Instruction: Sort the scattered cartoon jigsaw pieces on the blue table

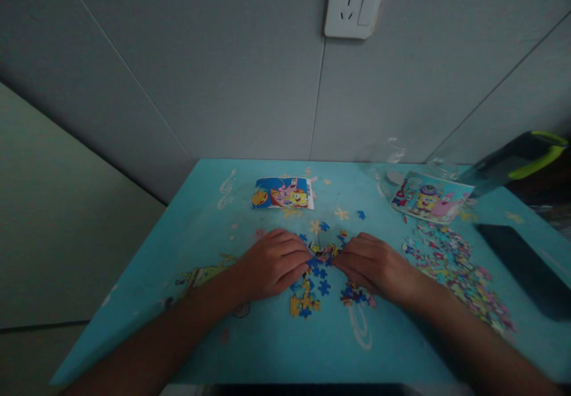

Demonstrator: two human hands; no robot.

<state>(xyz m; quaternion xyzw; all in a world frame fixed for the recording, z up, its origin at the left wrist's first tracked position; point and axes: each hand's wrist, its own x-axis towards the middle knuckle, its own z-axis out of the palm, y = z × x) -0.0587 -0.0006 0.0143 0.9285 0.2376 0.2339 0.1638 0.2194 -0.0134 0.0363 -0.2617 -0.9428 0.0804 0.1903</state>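
Between my two hands lies a small patch of jigsaw puzzle pieces (pixel 327 253), yellow, pink and dark in colour. My left hand (pixel 281 260) is closed, its fingertips pinched at the left side of that patch. From the right, my right hand (pixel 372 265) is closed too, with its fingertips at the patch's other side. The exact pieces under the fingertips are partly hidden. Loose blue pieces (pixel 324 288) lie just below, near a yellow and blue cluster (pixel 304 301). Beside my right wrist sits a small pile of dark mixed pieces (pixel 354 294).
A blue cartoon picture card (pixel 283 194) lies at the back of the turquoise table (pixel 187 217). At the right are a second picture card (pixel 430 198), a large spread of pieces (pixel 464 271), a dark phone-like slab (pixel 526 271) and a dark, green-rimmed container (pixel 513 161).
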